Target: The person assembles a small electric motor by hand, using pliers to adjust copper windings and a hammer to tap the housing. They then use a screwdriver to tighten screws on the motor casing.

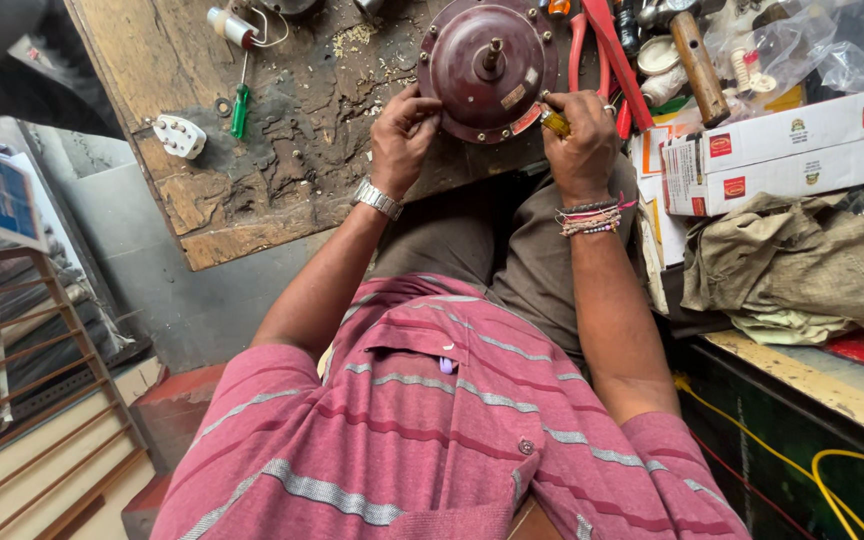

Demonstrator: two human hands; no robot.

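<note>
Hands grip round maroon fan motor [487, 68] at wood board's [252, 170] near edge: left hand [402, 135] holds its rim, right hand [580, 140] pinches yellow-handled screwdriver [555, 122]. Boxes [782, 150] crowd right; bare board w/ white plug [180, 136] left.

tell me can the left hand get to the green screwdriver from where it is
Probably yes: the left hand rests on the round motor housing, and the green screwdriver lies uncovered on the wooden board beside it.
</note>
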